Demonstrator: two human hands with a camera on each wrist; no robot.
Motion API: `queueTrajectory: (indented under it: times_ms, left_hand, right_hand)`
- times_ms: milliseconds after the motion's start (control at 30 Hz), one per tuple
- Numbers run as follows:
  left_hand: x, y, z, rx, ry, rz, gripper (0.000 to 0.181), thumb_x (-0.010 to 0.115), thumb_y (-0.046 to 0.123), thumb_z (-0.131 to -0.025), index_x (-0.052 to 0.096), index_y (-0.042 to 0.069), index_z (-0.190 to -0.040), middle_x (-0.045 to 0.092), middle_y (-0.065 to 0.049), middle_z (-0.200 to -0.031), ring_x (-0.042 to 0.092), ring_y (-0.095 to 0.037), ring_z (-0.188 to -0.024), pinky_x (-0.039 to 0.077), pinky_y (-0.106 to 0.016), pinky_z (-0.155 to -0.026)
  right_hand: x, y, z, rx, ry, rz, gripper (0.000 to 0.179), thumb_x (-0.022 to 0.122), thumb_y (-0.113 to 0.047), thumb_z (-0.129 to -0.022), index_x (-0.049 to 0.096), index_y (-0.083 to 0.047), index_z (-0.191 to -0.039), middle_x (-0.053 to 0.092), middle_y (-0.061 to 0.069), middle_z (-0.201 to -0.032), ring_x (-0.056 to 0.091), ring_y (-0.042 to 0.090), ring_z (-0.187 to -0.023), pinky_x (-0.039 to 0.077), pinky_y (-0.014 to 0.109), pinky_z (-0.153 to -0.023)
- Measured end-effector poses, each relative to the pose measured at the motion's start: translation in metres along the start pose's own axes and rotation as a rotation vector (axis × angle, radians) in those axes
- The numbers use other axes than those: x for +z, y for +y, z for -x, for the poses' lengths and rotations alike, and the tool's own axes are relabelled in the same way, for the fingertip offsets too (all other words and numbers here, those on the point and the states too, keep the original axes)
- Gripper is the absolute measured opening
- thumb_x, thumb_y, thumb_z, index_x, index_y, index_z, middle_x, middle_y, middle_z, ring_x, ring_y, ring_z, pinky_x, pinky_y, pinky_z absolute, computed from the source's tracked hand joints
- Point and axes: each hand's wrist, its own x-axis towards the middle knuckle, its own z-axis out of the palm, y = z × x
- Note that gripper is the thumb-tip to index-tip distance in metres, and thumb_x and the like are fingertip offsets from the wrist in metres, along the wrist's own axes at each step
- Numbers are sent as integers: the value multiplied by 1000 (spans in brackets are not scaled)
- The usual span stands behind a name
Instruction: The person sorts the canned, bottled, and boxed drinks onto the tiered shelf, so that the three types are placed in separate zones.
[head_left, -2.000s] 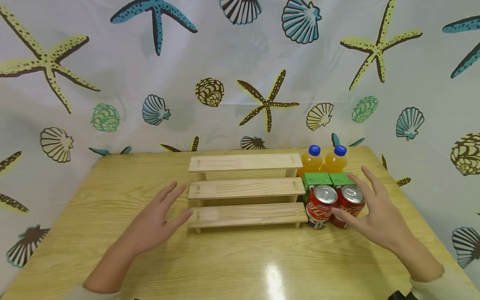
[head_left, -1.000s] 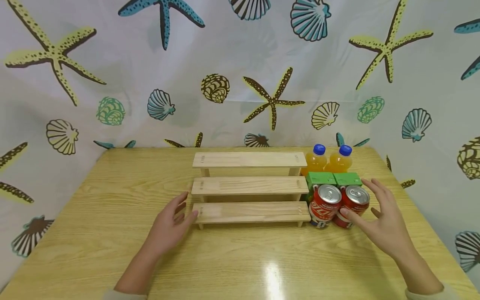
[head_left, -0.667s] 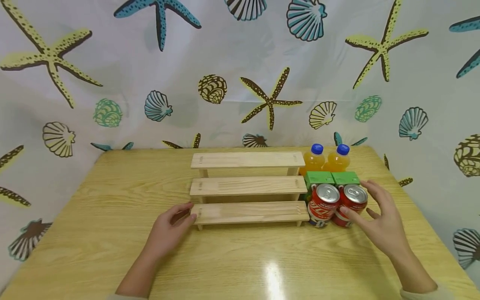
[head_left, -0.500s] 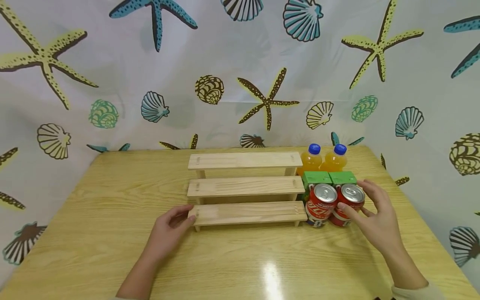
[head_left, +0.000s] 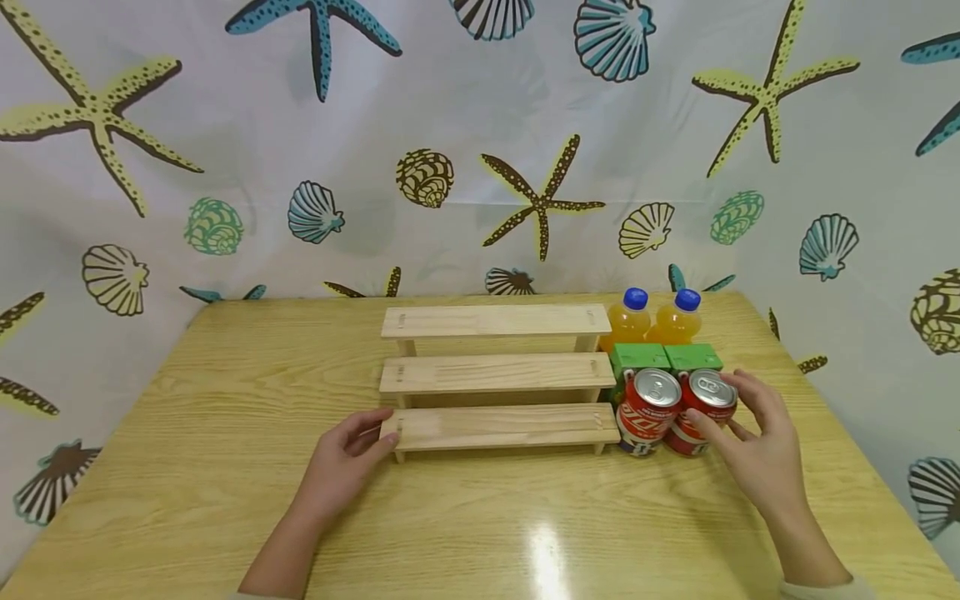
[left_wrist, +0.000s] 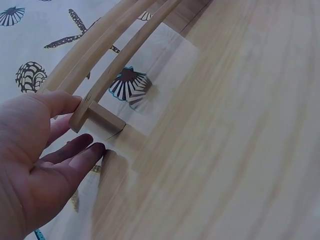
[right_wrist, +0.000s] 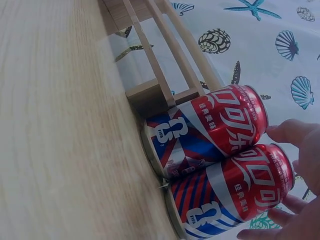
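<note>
Table [head_left: 255, 417]: pale yellow-brown wood grain, glossy, with a white patch of glare [head_left: 547, 550] toward the near edge; its far edge runs along the cloth.

Cloth [head_left: 375, 125]: white, hung behind the table and down its right side; printed with starfish [head_left: 538, 200] and shells [head_left: 313, 212] in blue, yellow, green and brown; slight folds.

Rack [head_left: 495, 372]: one, plain wood, three steps rising toward the cloth; stands near the table's middle.

Left hand [head_left: 341, 462]: at the left end of the rack's lowest step, fingers bent narrowly about it; one fingertip meets the wood, thumb contact cannot be told.

Cans: two, red, silver tops, upright on the table. Left can [head_left: 645, 417] just beside the rack's right end; right can [right_wrist: 230, 192] next to it.

Right hand [head_left: 761, 458]: thumb and fingers curved around the right can, near its top; firmness cannot be told.

Cartons [head_left: 639, 357]: two, green tops, side by side behind the cans.

Bottles [head_left: 628, 321]: two, orange contents, blue caps, behind the cartons.

Cuff [head_left: 825, 590]: pale, at the right wrist.
</note>
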Motion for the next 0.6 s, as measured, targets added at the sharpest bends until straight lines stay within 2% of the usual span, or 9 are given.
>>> queueTrajectory:
  times_ms: [100, 300, 600]
  left_hand:
    - [1, -1, 1, -6, -4, 9, 56, 69, 42, -94, 54, 16, -141, 49, -9, -150, 48, -33, -140, 48, -42, -111]
    - [2, -2, 2, -7, -27, 23, 56, 70, 42, -93, 54, 17, -141, 48, -6, -151, 49, -30, -139, 51, -37, -108]
    - [2, -1, 3, 8, -56, 23, 56, 69, 42, -94, 54, 17, -142, 43, -7, -155, 45, -33, -141, 49, -40, -111]
  right_hand:
    - [2, 3, 1, 14, 10, -17, 62, 80, -18, -87, 53, -11, -143, 41, 6, -152, 45, 26, -138, 53, 23, -97]
    - [6, 9, 2, 16, 19, -73, 64, 80, -9, -85, 52, -7, -143, 41, 10, -152, 46, 26, -137, 48, 5, -87]
    - [7, 11, 4, 56, -12, -116, 69, 80, -13, -86, 45, -9, -146, 37, 9, -155, 39, 38, -143, 48, 3, -83]
